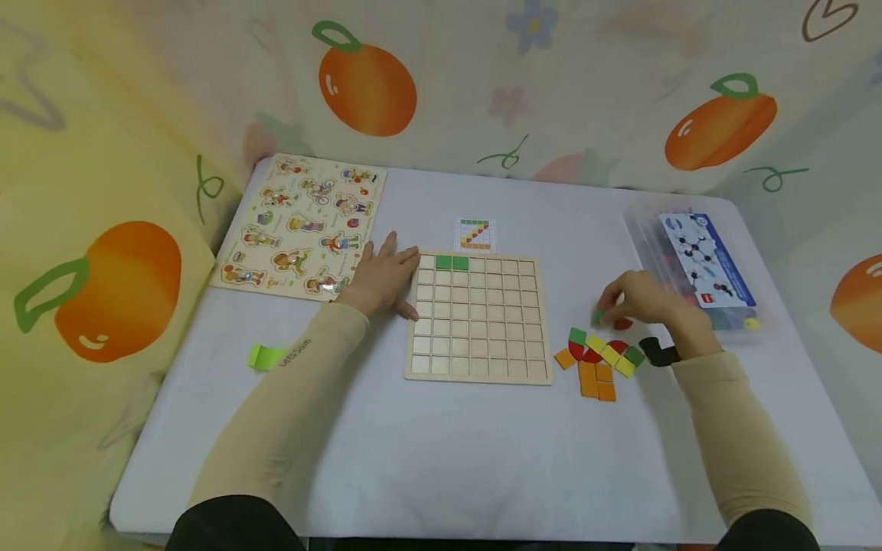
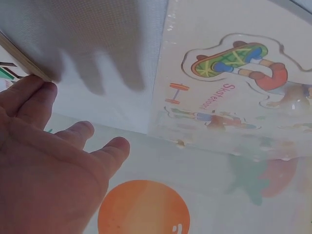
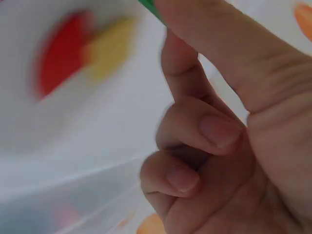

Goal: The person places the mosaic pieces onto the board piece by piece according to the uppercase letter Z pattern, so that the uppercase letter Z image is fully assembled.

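My left hand (image 1: 377,279) is spread at the upper left corner of a wooden grid board (image 1: 478,380), its fingers relaxed and touching the rim. Two green square tiles (image 1: 452,263) lie side by side in the board's top row. To the right of the board, my right hand (image 1: 637,297) pinches a green tile (image 3: 152,9) between thumb and index finger, the other fingers curled in. Below that hand is a loose group of orange tiles (image 1: 589,380), yellow tiles (image 1: 609,354), green tiles (image 1: 634,356) and red rounded pieces (image 1: 592,357).
A small pattern card (image 1: 475,236) lies just beyond the board. At the back left is a picture puzzle board (image 1: 320,241), with a bright green piece (image 1: 265,357) nearer the front. A clear plastic box (image 1: 644,229) stands at the right, and a black curved piece (image 1: 659,352) lies by the right wrist.
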The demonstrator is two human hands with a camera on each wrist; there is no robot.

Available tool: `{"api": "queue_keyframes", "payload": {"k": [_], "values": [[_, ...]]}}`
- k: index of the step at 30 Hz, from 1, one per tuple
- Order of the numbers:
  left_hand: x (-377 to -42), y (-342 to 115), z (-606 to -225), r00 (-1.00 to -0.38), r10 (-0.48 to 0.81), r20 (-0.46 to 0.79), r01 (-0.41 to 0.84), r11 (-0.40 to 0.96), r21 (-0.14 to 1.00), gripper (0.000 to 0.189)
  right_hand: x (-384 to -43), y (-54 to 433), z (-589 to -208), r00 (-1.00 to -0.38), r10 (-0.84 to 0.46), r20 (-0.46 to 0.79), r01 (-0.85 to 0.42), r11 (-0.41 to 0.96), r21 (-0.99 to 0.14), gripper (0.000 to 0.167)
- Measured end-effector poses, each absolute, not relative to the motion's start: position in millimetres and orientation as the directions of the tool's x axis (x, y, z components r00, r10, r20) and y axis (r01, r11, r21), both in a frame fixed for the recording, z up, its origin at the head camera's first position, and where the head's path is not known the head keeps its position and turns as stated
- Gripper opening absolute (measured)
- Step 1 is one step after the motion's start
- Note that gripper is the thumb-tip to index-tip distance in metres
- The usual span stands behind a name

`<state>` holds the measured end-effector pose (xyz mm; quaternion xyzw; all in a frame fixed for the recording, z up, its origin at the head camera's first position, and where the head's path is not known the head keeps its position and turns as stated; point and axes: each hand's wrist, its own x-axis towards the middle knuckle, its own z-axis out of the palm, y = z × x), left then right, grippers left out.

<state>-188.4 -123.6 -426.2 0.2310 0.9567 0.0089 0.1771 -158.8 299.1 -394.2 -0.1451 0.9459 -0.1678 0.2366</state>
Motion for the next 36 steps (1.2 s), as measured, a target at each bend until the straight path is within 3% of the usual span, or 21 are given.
{"api": "queue_keyframes", "payload": {"k": [9,16,24,29,33,36], "values": [[-195,-127,-417,-0.852,0.430,-0.297,0.423,0.901,0.092,0.116,-226,207,-397,-0.917,-0.371,-0.148,-0.248,0.819,-0.517,0.023],[-196,-124,-421,-0.843,0.447,-0.299,0.442,0.893,0.087,0.117,-256,159,-408,-0.894,-0.393,-0.214,-0.221,0.804,-0.552,0.025],[-195,-122,-418,-0.845,0.462,-0.269,0.460,0.885,0.075,0.118,-264,141,-407,-0.870,-0.396,-0.295,-0.193,0.822,-0.535,0.020],[-192,-121,-421,-0.844,0.448,-0.295,0.444,0.892,0.082,0.118,-257,135,-410,-0.893,-0.313,-0.323,-0.136,0.872,-0.470,0.020],[-187,-121,-427,-0.843,0.444,-0.305,0.441,0.894,0.084,0.119,-243,132,-415,-0.907,-0.296,-0.299,-0.167,0.906,-0.389,0.023],[-185,-123,-429,-0.845,0.443,-0.300,0.440,0.894,0.081,0.118,-233,137,-416,-0.910,-0.350,-0.225,-0.239,0.883,-0.404,0.028]]}}
